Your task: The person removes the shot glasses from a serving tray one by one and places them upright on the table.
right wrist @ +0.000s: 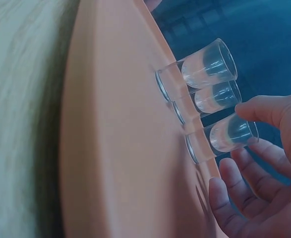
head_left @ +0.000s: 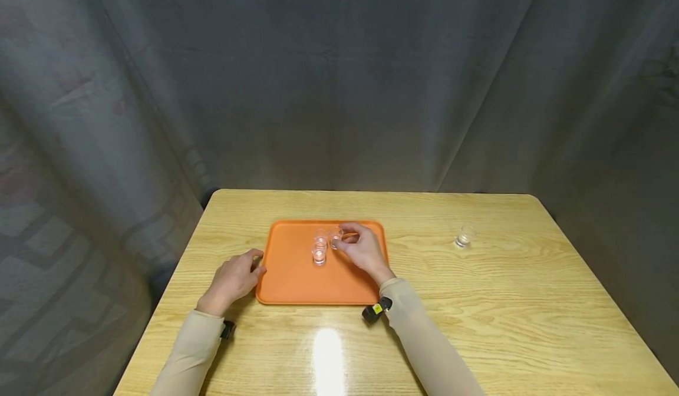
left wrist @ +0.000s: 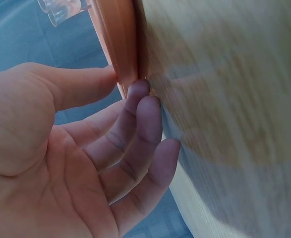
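Observation:
An orange tray [head_left: 297,284] lies on the table with three small clear shot glasses on it. My right hand [head_left: 363,248] pinches the rim of the rightmost shot glass [right wrist: 224,136] between thumb and index finger, the other fingers spread beside it. This glass stands upright on the tray, close to the front shot glass [head_left: 319,257] and the one behind it [head_left: 320,242]. At the tray's left edge is my left hand [head_left: 233,277]. Its thumb touches the rim in the left wrist view, while the loosely bent fingers [left wrist: 147,121] lie along the outer side.
Another clear shot glass [head_left: 465,237] stands on the wooden table [head_left: 504,302], right of the tray. Grey curtains [head_left: 339,89] hang behind the table and along its sides.

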Demonstrator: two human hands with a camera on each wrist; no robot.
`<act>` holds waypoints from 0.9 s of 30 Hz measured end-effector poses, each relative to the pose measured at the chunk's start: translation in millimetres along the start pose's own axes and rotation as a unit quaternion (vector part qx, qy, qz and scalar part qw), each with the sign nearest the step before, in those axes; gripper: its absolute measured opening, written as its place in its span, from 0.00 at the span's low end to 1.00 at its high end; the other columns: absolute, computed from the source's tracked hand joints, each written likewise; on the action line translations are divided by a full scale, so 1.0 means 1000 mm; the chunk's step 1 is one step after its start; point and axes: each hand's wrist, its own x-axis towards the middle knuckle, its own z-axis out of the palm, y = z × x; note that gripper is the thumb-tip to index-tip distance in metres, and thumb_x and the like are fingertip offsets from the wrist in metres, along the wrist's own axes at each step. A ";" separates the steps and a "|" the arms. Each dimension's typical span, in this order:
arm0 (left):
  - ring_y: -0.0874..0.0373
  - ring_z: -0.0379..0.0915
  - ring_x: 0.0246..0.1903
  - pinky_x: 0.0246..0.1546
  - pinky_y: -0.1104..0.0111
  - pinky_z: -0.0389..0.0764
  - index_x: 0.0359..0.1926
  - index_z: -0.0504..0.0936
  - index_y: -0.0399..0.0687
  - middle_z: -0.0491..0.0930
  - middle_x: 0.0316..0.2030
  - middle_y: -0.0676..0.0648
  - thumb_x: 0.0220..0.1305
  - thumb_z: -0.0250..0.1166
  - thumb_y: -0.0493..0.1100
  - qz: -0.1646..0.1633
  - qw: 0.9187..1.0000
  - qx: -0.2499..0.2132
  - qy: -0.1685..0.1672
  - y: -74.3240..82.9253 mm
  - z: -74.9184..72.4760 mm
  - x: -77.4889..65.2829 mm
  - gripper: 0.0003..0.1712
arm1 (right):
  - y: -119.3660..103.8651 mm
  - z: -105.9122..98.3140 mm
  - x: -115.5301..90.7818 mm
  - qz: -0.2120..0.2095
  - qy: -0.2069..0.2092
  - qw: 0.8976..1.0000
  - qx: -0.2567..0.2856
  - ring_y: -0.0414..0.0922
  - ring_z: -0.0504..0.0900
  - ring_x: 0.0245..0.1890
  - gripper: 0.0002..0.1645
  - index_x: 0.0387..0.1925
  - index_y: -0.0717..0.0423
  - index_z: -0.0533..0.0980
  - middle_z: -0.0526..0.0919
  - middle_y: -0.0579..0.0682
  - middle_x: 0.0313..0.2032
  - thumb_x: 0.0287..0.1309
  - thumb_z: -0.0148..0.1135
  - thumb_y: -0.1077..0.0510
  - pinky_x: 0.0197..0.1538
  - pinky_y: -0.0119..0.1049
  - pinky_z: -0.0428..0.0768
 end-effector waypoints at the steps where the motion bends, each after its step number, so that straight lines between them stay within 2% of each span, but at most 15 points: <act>1: 0.51 0.82 0.38 0.40 0.52 0.81 0.69 0.77 0.37 0.87 0.46 0.42 0.77 0.65 0.44 0.000 1.000 0.000 0.000 0.000 0.000 0.000 0.26 | 0.000 0.000 0.000 0.000 0.001 1.000 0.000 0.47 0.89 0.44 0.27 0.60 0.59 0.84 0.89 0.55 0.52 0.60 0.78 0.57 0.46 0.36 0.84; 7: 0.52 0.83 0.37 0.39 0.53 0.80 0.70 0.77 0.37 0.88 0.46 0.42 0.77 0.65 0.44 0.001 1.000 -0.002 -0.002 0.000 0.000 0.000 0.26 | 0.001 0.000 0.000 -0.003 0.005 1.000 -0.010 0.47 0.88 0.44 0.26 0.59 0.59 0.84 0.89 0.54 0.52 0.60 0.78 0.57 0.48 0.37 0.84; 14: 0.54 0.81 0.35 0.38 0.56 0.79 0.70 0.77 0.37 0.87 0.45 0.43 0.77 0.65 0.44 -0.003 1.000 -0.002 -0.003 0.000 -0.001 0.000 0.26 | 0.000 0.000 -0.001 -0.004 0.008 1.000 -0.008 0.46 0.88 0.41 0.26 0.57 0.59 0.85 0.90 0.55 0.48 0.58 0.80 0.57 0.43 0.33 0.82; 27: 0.56 0.80 0.34 0.36 0.58 0.78 0.70 0.77 0.37 0.87 0.44 0.44 0.77 0.65 0.45 -0.004 1.000 -0.006 -0.005 0.001 -0.001 0.000 0.26 | 0.003 -0.003 0.000 -0.010 0.016 1.000 -0.003 0.45 0.87 0.39 0.24 0.55 0.59 0.85 0.89 0.54 0.48 0.58 0.81 0.57 0.38 0.30 0.80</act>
